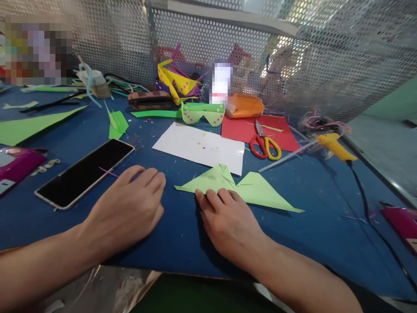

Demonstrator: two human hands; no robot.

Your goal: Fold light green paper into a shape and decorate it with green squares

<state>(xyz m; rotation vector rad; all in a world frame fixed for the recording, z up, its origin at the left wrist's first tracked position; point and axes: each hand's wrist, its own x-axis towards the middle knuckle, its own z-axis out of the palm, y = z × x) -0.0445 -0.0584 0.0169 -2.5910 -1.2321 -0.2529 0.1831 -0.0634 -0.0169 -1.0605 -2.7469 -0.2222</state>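
Observation:
A folded light-green paper shape (257, 191) lies on the blue table (319, 204) in front of me. My right hand (228, 221) lies flat with its fingertips pressing on the near edge of that paper. My left hand (130, 208) rests palm down on the bare table to the left of the paper, fingers together, holding nothing. A black phone (84, 171) lies just beyond my left hand, with a thin pink strip across it.
A white sheet (198, 145) lies behind the folded paper, with red paper (241, 128) and red-and-yellow scissors (265, 145) to its right. A yellow glue gun (334, 145) with a black cord lies at the right. Green paper glasses (202, 114), paper crafts and scraps stand along the perforated metal wall (325, 65).

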